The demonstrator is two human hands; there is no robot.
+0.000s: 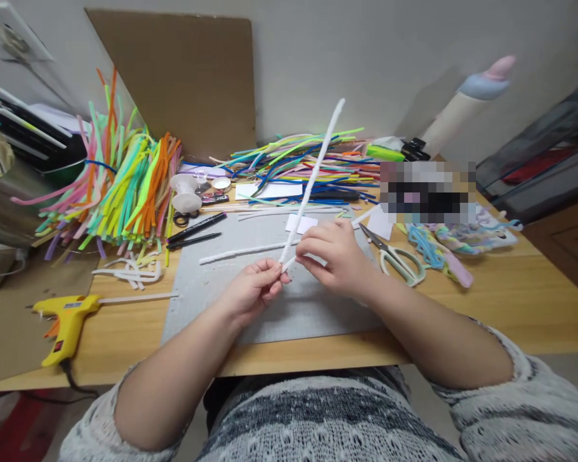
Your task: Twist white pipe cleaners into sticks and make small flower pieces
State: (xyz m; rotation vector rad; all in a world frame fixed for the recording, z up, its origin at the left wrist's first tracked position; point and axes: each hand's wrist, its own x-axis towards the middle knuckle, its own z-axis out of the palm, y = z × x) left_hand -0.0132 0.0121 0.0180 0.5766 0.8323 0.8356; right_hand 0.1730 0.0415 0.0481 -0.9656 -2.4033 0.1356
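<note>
My left hand [256, 287] pinches the lower end of a white pipe cleaner [315, 173], which slants up and to the right above the grey mat [270, 321]. Close beside it, my right hand [340, 256] has its fingers closed on a white fuzzy strand that runs from the left fingertips. A white end pokes out beyond the right knuckles. Whether both strands are one bent pipe cleaner or two, I cannot tell. Another white strip [241, 252] lies on the mat behind my hands.
A yellow glue gun [70, 321] lies at the left, below a bundle of coloured pipe cleaners [130, 186]. More pipe cleaners [279, 157] are piled at the back. Black pens [197, 231] rest on the mat's left side, scissors [399, 260] at its right. A cardboard sheet [192, 77] leans on the wall.
</note>
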